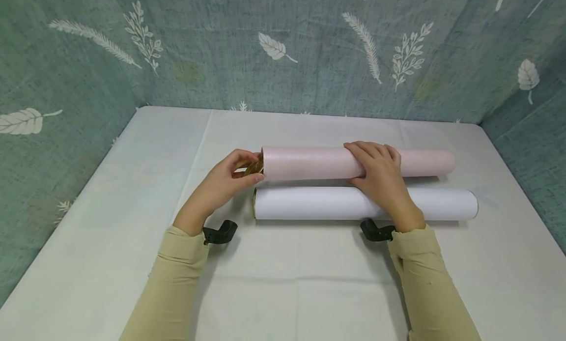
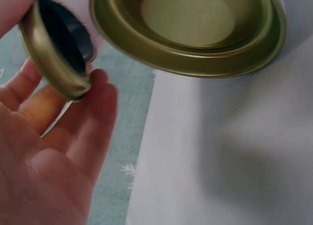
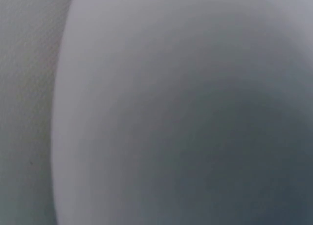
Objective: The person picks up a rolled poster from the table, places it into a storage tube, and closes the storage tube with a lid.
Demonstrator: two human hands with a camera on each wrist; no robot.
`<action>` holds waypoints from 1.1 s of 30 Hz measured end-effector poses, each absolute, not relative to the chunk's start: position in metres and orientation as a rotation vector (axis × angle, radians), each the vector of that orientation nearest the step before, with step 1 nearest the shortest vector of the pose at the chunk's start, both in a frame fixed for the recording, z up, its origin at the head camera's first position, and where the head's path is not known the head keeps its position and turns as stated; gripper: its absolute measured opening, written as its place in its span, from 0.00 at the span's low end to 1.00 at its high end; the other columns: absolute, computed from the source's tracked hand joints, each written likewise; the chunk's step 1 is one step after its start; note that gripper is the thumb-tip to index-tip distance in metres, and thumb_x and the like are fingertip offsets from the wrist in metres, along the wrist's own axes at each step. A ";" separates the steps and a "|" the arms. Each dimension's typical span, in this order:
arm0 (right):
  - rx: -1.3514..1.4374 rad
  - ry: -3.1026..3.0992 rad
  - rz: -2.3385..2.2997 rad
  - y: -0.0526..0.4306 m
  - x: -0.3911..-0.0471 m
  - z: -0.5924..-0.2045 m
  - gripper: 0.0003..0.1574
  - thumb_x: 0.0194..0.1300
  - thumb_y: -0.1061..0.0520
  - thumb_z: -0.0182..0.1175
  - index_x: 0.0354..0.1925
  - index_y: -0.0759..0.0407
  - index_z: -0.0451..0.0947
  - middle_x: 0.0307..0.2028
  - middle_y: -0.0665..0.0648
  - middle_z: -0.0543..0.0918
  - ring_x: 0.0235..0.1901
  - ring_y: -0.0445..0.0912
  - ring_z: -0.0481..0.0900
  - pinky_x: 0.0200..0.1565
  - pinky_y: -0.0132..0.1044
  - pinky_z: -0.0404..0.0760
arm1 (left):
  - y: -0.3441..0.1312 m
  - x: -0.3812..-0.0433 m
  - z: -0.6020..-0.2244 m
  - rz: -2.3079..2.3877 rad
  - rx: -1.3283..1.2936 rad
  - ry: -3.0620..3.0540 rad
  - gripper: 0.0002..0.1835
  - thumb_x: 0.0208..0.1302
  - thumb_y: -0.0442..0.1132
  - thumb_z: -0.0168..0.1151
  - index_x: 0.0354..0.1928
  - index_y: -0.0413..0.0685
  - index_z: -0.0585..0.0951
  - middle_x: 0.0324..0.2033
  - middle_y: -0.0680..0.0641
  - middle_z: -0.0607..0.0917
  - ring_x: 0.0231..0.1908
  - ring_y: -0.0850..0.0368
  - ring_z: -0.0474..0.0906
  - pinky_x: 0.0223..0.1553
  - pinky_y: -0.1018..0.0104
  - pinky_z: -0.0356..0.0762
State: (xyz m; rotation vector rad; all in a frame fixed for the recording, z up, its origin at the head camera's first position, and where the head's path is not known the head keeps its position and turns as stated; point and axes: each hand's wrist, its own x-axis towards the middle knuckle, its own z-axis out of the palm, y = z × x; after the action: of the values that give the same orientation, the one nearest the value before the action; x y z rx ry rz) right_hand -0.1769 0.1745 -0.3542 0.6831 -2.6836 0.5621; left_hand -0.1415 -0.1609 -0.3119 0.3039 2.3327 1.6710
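My left hand pinches a gold metal lid by its rim, with the thumb on one side and fingers on the other. The lid is tilted at the left end of a long pink tube, and its dark inner side shows in the left wrist view. Farther right along this tube, my right hand grips it from above, fingers over the far side and thumb on the near side. Parallel in front lies a white tube, under my right wrist. Its recessed gold end fills the top of the left wrist view.
A white cloth covers the table. Green fabric with white leaf prints hangs behind and at both sides. The right wrist view holds mostly a blurred, shaded close-up of the white tube.
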 end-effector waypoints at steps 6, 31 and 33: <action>0.679 -2.689 0.555 0.175 -0.178 -0.354 0.48 0.41 0.55 0.72 0.61 0.44 0.64 0.57 0.49 0.68 0.57 0.51 0.60 0.57 0.53 0.46 | -0.164 -0.143 -0.313 1.779 0.322 2.214 0.26 0.56 0.37 0.62 0.55 0.47 0.62 0.55 0.49 0.66 0.58 0.53 0.64 0.52 0.60 0.67; 0.717 -2.655 0.575 0.175 -0.178 -0.353 0.47 0.41 0.56 0.73 0.60 0.43 0.65 0.57 0.50 0.68 0.57 0.52 0.61 0.58 0.54 0.45 | -0.155 -0.138 -0.305 1.631 0.319 2.355 0.32 0.57 0.49 0.60 0.63 0.67 0.61 0.61 0.57 0.63 0.55 0.60 0.67 0.52 0.60 0.67; 0.716 -2.655 0.574 0.175 -0.178 -0.353 0.47 0.41 0.56 0.73 0.60 0.43 0.65 0.57 0.50 0.68 0.57 0.51 0.61 0.58 0.54 0.45 | -0.154 -0.139 -0.306 1.686 0.343 2.309 0.31 0.58 0.47 0.59 0.64 0.64 0.61 0.60 0.54 0.64 0.55 0.58 0.68 0.51 0.61 0.68</action>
State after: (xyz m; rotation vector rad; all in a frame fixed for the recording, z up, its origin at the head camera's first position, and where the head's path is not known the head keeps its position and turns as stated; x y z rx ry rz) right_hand -0.1779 0.1753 -0.3529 0.7156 -2.6551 0.5739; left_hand -0.1393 -0.1544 -0.3063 0.3433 2.3085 1.6864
